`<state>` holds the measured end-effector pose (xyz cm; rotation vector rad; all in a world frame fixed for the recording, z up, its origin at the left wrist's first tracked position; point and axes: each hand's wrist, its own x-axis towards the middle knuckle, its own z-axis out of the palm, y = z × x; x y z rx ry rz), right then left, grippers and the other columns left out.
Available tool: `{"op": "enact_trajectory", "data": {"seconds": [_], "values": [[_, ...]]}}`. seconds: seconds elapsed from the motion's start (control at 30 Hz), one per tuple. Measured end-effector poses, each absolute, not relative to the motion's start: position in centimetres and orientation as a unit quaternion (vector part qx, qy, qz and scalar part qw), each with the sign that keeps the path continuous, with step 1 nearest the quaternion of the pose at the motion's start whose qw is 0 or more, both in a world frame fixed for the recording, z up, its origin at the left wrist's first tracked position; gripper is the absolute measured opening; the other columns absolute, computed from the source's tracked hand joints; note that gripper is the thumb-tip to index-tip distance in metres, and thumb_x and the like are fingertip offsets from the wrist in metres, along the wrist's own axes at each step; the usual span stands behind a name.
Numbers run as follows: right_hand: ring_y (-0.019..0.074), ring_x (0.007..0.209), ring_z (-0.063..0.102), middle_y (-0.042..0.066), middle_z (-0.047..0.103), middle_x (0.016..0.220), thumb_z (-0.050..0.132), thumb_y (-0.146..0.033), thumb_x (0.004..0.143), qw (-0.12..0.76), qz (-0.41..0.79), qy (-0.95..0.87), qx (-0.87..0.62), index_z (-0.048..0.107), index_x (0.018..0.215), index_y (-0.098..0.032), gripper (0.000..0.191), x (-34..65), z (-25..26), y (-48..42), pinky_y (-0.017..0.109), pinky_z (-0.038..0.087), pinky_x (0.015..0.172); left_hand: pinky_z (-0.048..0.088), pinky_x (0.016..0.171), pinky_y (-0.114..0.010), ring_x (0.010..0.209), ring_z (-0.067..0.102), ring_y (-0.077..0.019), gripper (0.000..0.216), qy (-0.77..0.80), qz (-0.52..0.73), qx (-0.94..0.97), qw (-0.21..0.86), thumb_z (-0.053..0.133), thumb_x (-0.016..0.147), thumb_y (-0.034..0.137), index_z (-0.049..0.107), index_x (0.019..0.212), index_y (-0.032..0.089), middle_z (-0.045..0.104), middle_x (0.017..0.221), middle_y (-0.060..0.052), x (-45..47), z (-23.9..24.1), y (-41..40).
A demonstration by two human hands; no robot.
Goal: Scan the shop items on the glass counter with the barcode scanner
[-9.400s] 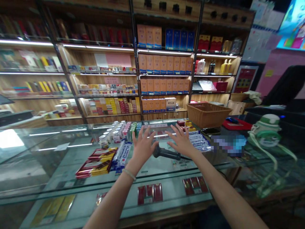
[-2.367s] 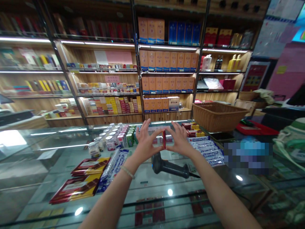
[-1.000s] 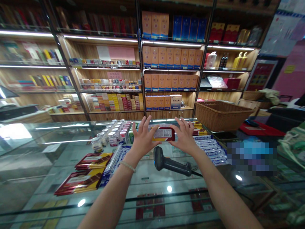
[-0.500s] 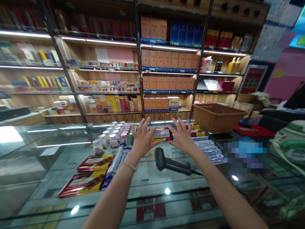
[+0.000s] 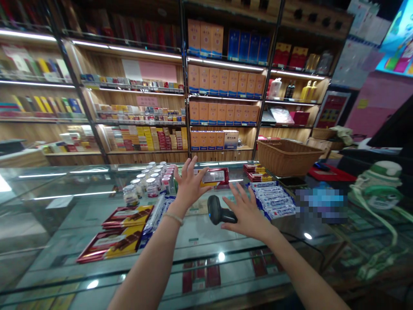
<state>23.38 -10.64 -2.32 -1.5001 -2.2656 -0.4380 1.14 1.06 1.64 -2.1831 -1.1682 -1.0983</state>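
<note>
My left hand (image 5: 189,186) is raised over the glass counter (image 5: 64,206) and pinches one end of a small red and yellow packet (image 5: 215,177) with a white label. My right hand (image 5: 245,213) is lower, fingers spread, hovering over the handle of a black barcode scanner (image 5: 217,212) that lies on the glass. It touches neither the packet nor, as far as I can tell, the scanner.
Red and yellow chocolate bars (image 5: 119,230) lie at the left, small jars (image 5: 145,183) behind them, blue and white packets (image 5: 272,198) to the right. A wicker basket (image 5: 285,157) stands at the back right. Shelves of boxes (image 5: 222,86) fill the wall behind.
My right hand has let go of the packet and dropped down over the scanner with its fingers spread. The left hand keeps the packet alone.
</note>
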Motion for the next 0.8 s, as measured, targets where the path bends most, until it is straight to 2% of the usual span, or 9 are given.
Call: {"op": "enact_trajectory", "data": {"seconds": [0.13, 0.27, 0.37, 0.53, 0.67, 0.8], "values": [[0.0402, 0.157, 0.016, 0.017, 0.021, 0.17, 0.078, -0.066, 0.075, 0.191, -0.147, -0.81, -0.535, 0.067, 0.127, -0.024, 0.068, 22.9, -2.1, -10.9, 0.072, 0.011, 0.122, 0.006, 0.121, -0.069, 0.153, 0.029, -0.042, 0.066, -0.42, -0.392, -0.788, 0.222, 0.084, 0.073, 0.053, 0.065, 0.133, 0.032, 0.031, 0.167, -0.017, 1.1, 1.7, 1.0], [0.0379, 0.157, 0.019, 0.015, 0.025, 0.169, 0.077, -0.056, 0.079, 0.192, -0.168, -0.805, -0.535, 0.07, 0.11, -0.022, 0.047, 22.1, -2.6, -10.8, 0.072, 0.011, 0.122, 0.006, 0.121, -0.068, 0.152, 0.029, -0.0422, 0.067, -0.424, -0.391, -0.786, 0.221, 0.086, 0.07, 0.051, 0.066, 0.131, 0.032, 0.031, 0.167, -0.017, 1.0, 1.6, 1.1], [0.0372, 0.156, 0.022, 0.014, 0.031, 0.168, 0.073, -0.047, 0.081, 0.204, -0.188, -0.798, -0.535, 0.069, 0.105, -0.021, 0.035, 21.5, -3.4, -10.6, 0.073, 0.011, 0.122, 0.006, 0.121, -0.068, 0.152, 0.029, -0.0418, 0.067, -0.428, -0.391, -0.784, 0.222, 0.087, 0.069, 0.053, 0.067, 0.13, 0.032, 0.032, 0.167, -0.016, 0.9, 1.6, 1.1], [0.0372, 0.153, 0.028, 0.013, 0.039, 0.164, 0.07, -0.039, 0.079, 0.237, -0.2, -0.779, -0.545, 0.069, 0.102, -0.022, 0.029, 20.7, -4.3, -10.6, 0.071, 0.015, 0.121, 0.005, 0.121, -0.069, 0.152, 0.029, -0.0416, 0.068, -0.431, -0.389, -0.78, 0.233, 0.088, 0.068, 0.052, 0.066, 0.13, 0.033, 0.031, 0.167, -0.016, 0.9, 1.4, 1.3], [0.0369, 0.148, 0.035, 0.011, 0.044, 0.161, 0.069, -0.035, 0.078, 0.273, -0.209, -0.771, -0.536, 0.068, 0.101, -0.021, 0.026, 20.7, -4.1, -11.0, 0.065, 0.025, 0.12, 0.005, 0.121, -0.069, 0.152, 0.029, -0.042, 0.069, -0.435, -0.388, -0.777, 0.237, 0.087, 0.068, 0.053, 0.066, 0.131, 0.033, 0.03, 0.168, -0.015, 0.8, 1.2, 1.5], [0.0345, 0.131, 0.054, 0.015, 0.053, 0.153, 0.066, -0.031, 0.078, 0.334, -0.207, -0.744, -0.54, 0.066, 0.106, -0.02, 0.03, 21.1, -3.8, -11.6, 0.05, 0.048, 0.104, 0.006, 0.121, -0.069, 0.152, 0.028, -0.0421, 0.068, -0.435, -0.387, -0.778, 0.237, 0.086, 0.07, 0.054, 0.066, 0.132, 0.033, 0.031, 0.167, -0.016, 0.7, 1.1, 1.6]]}}
